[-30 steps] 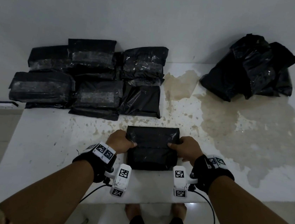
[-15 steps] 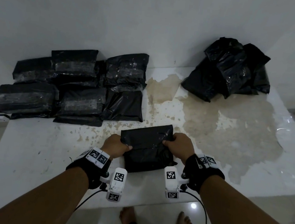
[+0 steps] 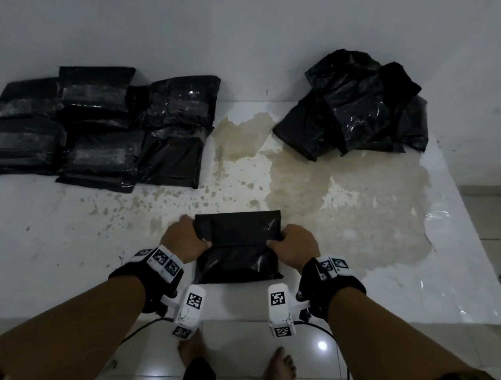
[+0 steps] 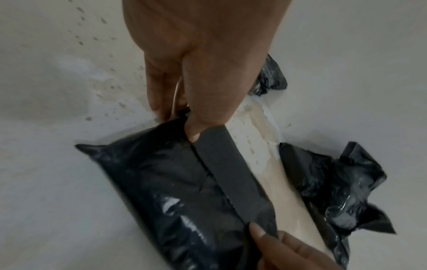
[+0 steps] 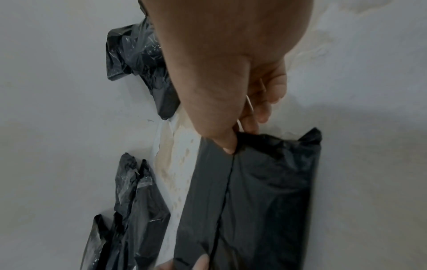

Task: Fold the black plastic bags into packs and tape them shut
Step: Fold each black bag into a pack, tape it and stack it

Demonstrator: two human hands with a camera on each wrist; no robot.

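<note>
A folded black plastic pack lies near the table's front edge, its top flap folded over towards me. My left hand pinches the flap's left end, thumb on top, fingers under the edge. My right hand pinches the right end the same way, thumb pressed on the fold line. The pack fills the lower half of the left wrist view, and the pack runs down the right wrist view. No tape shows on this pack.
Several taped black packs are stacked at the table's back left. A heap of loose black bags sits at the back right by the wall. The white table top has a peeled, stained patch in the middle. My bare feet stand below the front edge.
The pack has turned slightly anticlockwise and shifted a little right under both hands, which keep their pinch on the flap ends. My head view has swung left.
</note>
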